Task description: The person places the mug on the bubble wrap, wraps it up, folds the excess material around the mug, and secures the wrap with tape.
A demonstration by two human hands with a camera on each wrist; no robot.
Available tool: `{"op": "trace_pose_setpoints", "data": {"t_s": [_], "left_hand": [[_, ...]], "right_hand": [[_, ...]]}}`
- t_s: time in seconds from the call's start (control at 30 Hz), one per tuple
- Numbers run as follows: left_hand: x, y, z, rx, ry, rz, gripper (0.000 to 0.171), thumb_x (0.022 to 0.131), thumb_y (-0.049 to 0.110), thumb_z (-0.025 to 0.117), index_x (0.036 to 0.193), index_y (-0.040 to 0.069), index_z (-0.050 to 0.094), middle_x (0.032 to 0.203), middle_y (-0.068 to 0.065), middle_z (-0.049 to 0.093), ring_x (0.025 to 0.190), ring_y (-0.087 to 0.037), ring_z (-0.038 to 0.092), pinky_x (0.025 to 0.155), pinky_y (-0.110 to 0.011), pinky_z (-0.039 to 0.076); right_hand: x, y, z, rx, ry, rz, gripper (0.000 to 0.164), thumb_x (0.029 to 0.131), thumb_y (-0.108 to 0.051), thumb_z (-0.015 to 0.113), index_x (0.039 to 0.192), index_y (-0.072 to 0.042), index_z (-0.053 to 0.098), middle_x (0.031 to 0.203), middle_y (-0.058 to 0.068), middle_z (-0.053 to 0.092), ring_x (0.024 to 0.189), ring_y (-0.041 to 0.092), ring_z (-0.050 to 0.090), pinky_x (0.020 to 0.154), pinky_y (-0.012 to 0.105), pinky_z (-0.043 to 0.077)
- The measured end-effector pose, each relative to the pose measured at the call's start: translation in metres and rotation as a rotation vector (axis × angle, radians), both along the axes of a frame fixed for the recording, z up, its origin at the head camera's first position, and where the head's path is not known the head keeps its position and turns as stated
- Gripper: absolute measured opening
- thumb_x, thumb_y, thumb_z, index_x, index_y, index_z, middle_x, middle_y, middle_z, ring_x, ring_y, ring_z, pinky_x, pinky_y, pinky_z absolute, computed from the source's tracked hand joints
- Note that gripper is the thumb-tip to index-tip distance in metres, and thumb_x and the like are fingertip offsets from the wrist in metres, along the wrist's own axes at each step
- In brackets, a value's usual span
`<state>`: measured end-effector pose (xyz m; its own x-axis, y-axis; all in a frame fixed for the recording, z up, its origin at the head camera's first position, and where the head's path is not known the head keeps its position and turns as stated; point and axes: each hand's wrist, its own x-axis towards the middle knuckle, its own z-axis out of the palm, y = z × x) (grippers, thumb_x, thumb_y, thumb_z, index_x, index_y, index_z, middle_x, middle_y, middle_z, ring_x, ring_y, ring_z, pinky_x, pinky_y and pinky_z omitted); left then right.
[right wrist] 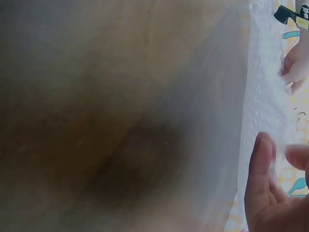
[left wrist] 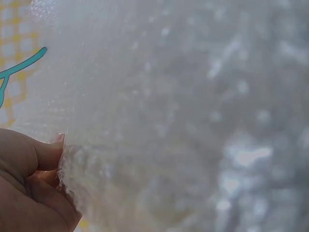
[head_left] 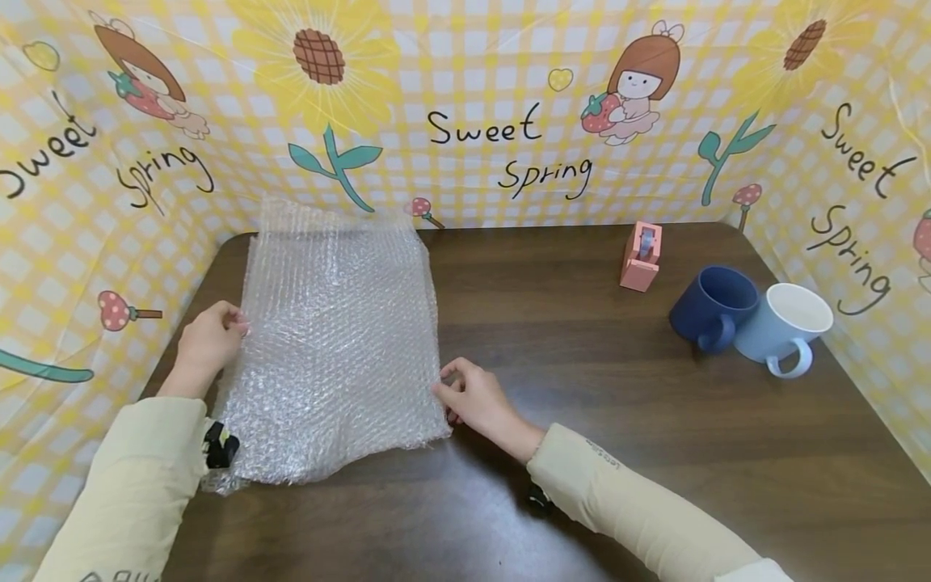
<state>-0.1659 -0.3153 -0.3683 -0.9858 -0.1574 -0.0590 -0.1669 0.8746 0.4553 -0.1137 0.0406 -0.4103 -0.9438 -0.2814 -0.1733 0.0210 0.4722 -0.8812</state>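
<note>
A sheet of clear bubble wrap (head_left: 334, 339) spreads over the left part of the table, and its far edge overlaps the wall cloth in the head view. At its left edge my left hand (head_left: 211, 339) pinches the wrap between thumb and fingers, seen close up in the left wrist view, where the wrap (left wrist: 169, 106) fills most of the picture. On the opposite edge, nearer the front corner, my right hand (head_left: 480, 398) has thumb and fingers curled about the wrap. The right wrist view shows that hand (right wrist: 275, 193) low at the right, a gap showing between thumb tip and forefinger.
On the right of the dark wooden table (head_left: 553, 323) stand a dark blue mug (head_left: 701, 311) and a light blue mug (head_left: 774, 331) side by side. Behind them is a pink tape dispenser (head_left: 640, 257). A yellow checked cloth (head_left: 473, 73) walls in the back and sides.
</note>
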Motion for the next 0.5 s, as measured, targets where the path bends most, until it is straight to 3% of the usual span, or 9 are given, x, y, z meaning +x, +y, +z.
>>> {"op": "trace_pose_setpoints", "data": {"t_s": [0.3, 0.5], "left_hand": [[0.000, 0.002, -0.001, 0.018, -0.033, -0.008, 0.031, 0.101, 0.014, 0.041, 0.120, -0.010, 0.047, 0.112, -0.035, 0.055, 0.089, -0.045, 0.056, 0.064, -0.042, 0.045], [0.000, 0.001, -0.002, 0.018, -0.016, -0.016, 0.029, 0.100, 0.013, 0.043, 0.115, -0.010, 0.049, 0.107, -0.034, 0.056, 0.084, -0.042, 0.057, 0.061, -0.038, 0.044]], "right_hand": [[-0.022, -0.005, -0.003, -0.051, -0.001, -0.113, 0.021, 0.092, -0.016, 0.063, 0.104, 0.001, 0.064, 0.076, 0.015, 0.066, 0.053, 0.013, 0.060, 0.050, 0.023, 0.050], [-0.027, -0.007, -0.001, -0.031, -0.007, -0.112, 0.011, 0.088, -0.011, 0.064, 0.091, 0.000, 0.067, 0.073, 0.013, 0.068, 0.052, 0.007, 0.055, 0.052, 0.021, 0.049]]}}
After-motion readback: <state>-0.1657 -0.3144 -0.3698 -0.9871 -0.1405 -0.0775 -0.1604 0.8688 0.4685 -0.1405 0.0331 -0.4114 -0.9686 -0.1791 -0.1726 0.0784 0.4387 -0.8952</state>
